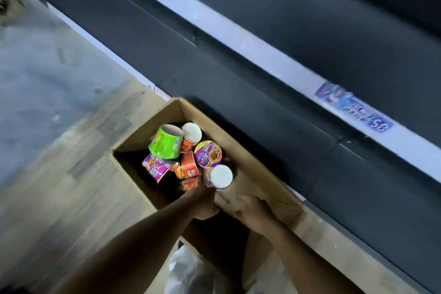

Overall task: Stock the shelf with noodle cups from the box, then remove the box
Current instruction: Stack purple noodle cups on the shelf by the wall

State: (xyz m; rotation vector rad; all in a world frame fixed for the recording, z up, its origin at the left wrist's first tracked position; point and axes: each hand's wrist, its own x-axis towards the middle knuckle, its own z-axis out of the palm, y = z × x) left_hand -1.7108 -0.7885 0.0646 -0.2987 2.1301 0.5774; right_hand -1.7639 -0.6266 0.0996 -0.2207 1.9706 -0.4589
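**shelfnoob:** Which step are you on?

**me:** Picking, early on I reckon. The box [250,164] sits on the floor right against the shelf [310,19], with the noodle cups [207,153] jumbled inside: green, purple, red, some bottom-up. My left hand [205,200] is down at a white-bottomed cup [220,176], but it's too blurry to tell if it's gripping. My right hand [253,210] curls on the box edge. Next is a firm grab and a lift to the shelf.

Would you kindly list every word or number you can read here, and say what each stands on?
"58": on the blue price label on the shelf's white edge strip, slightly blurred.
Rest of that label: too blurred to read.
Print on the purple cup, red cup and green cup: too blurred to read.
On the cardboard box: no text visible.
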